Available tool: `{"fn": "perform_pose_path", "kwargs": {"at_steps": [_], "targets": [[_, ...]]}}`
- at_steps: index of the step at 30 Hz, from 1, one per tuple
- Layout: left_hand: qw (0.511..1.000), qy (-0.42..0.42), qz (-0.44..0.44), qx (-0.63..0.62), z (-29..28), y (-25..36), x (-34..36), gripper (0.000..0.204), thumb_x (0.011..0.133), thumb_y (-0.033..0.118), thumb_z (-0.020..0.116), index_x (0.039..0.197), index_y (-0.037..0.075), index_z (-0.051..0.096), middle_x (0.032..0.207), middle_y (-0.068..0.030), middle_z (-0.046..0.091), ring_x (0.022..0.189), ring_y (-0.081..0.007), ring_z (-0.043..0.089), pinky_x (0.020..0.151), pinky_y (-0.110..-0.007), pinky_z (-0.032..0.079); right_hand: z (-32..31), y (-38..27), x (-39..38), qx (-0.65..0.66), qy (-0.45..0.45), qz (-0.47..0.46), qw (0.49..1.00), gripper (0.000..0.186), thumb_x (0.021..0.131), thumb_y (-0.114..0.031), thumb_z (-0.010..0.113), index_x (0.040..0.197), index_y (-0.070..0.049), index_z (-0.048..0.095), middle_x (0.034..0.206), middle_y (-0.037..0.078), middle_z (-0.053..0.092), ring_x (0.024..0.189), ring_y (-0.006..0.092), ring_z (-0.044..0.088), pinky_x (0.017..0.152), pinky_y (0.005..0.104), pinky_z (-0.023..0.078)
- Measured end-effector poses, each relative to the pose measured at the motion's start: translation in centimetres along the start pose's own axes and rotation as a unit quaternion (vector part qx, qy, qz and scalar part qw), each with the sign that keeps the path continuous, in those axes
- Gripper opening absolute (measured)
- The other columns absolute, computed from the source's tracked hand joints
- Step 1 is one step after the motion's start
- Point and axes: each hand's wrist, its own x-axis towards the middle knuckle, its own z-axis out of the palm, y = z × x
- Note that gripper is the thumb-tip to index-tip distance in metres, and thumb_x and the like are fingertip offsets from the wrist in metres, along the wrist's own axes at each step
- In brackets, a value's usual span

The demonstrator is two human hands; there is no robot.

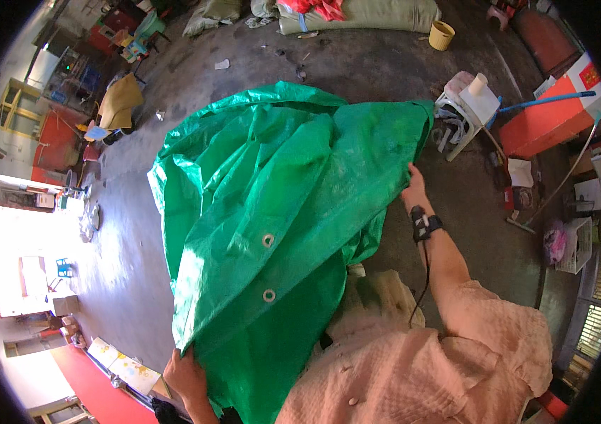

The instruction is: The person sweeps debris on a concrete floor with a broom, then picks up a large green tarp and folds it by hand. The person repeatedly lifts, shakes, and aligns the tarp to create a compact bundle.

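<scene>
A large green tarpaulin (279, 184) spreads out before me, creased and bunched, with two metal eyelets along a seam. At its near left corner my left hand (186, 376) is closed on the edge, fingers curled round the sheet. My right hand (415, 188) grips the far right edge, its fingertips partly hidden by the fabric. Between the hands the sheet hangs in loose folds, its near end falling against my clothes. A black strap with a cable (425, 225) sits around my right wrist.
Right of the tarpaulin stands a white stool (480, 106) with a roll on it, near a red box (540, 124) and a blue pole (548, 101). Stuffed sacks (364, 15) and a yellow bin (441, 35) lie at the far side. A red surface (99, 385) borders the near left.
</scene>
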Motion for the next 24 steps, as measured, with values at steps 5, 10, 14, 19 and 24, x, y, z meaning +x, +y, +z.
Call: {"fn": "perform_pose_path", "kwargs": {"at_steps": [5, 10, 14, 19, 24], "targets": [[0.996, -0.051, -0.073, 0.02, -0.1, -4.3, -3.9, 0.034, 0.062, 0.003, 0.05, 0.092, 0.005, 0.064, 0.078, -0.0132, 0.052, 0.067, -0.034, 0.054, 0.057, -0.043, 0.042, 3.5, -3.2, 0.6, -0.119, -0.044, -0.104, 0.986, 0.042, 0.087, -0.026, 0.056, 0.12, -0.001, 0.049, 0.122, 0.012, 0.051, 0.104, 0.0278, 0.05, 0.094, 0.0413, 0.039], [0.996, 0.032, -0.07, 0.04, 1.4, -6.9, -5.2, 0.017, 0.064, 0.006, 0.053, 0.078, 0.004, 0.061, 0.074, -0.0132, 0.052, 0.061, -0.0325, 0.054, 0.051, -0.041, 0.041, 11.5, -17.6, 2.0, -0.545, 0.095, -0.558, 0.619, 0.041, 0.078, -0.024, 0.058, 0.105, 0.007, 0.054, 0.098, 0.026, 0.059, 0.093, 0.0403, 0.057, 0.081, 0.0431, 0.043], [0.984, 0.061, -0.165, -0.038, 3.1, -12.5, -9.3, 0.029, 0.067, 0.005, 0.044, 0.091, -0.001, 0.059, 0.081, -0.0209, 0.055, 0.072, -0.0407, 0.054, 0.06, -0.046, 0.043, 15.2, -13.3, -7.9, -0.594, 0.012, -0.736, 0.325, 0.038, 0.08, -0.013, 0.057, 0.114, 0.001, 0.048, 0.097, 0.025, 0.059, 0.089, 0.038, 0.058, 0.075, 0.0438, 0.046], [0.972, 0.056, -0.228, 0.012, 3.3, -14.6, -11.7, 0.02, 0.069, 0.006, 0.046, 0.084, -0.001, 0.058, 0.082, -0.02, 0.056, 0.072, -0.0405, 0.055, 0.059, -0.047, 0.045, -6.1, -5.4, -7.0, -0.977, -0.069, -0.145, 0.137, 0.029, 0.089, -0.012, 0.036, 0.113, 0.001, 0.046, 0.096, 0.025, 0.059, 0.083, 0.0365, 0.059, 0.069, 0.0451, 0.048], [0.969, 0.134, -0.19, 0.089, 0.1, -12.7, -14.2, 0.016, 0.069, 0.005, 0.047, 0.08, 0.0, 0.057, 0.091, -0.0189, 0.059, 0.072, -0.038, 0.058, 0.058, -0.045, 0.046, -21.8, -6.7, -7.3, -0.979, -0.115, 0.165, 0.043, 0.022, 0.077, -0.01, 0.056, 0.095, 0.0, 0.062, 0.1, 0.019, 0.061, 0.083, 0.0302, 0.061, 0.068, 0.0393, 0.049]]}}
